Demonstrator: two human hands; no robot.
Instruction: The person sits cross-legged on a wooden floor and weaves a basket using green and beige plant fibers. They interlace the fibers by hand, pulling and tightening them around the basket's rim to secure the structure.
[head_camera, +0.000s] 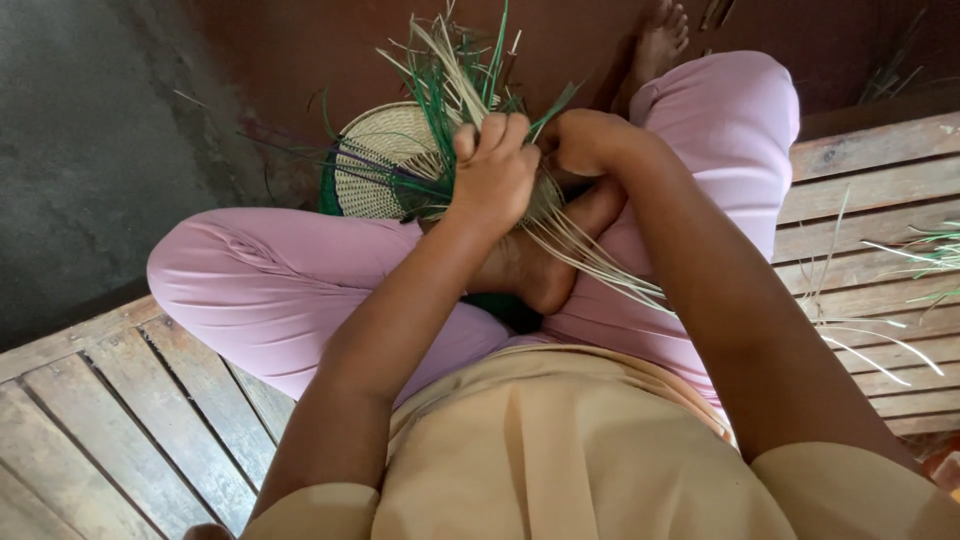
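A round woven straw piece (378, 160), pale with a green edge and loose green and tan strands sticking up, rests over my crossed legs in pink trousers (270, 280). My left hand (492, 170) is closed around a bundle of straw strands (585, 250) that trail down to the right across my lap. My right hand (583, 140) is right beside it, fingers curled on the strands at the weave's edge. My bare foot (545, 275) lies under the hands.
I sit on a wooden slatted platform (130, 420). Loose pale and green straw strands (900, 290) lie on the slats at the right. A dark reddish floor (300, 50) and a grey wall (80, 150) lie beyond.
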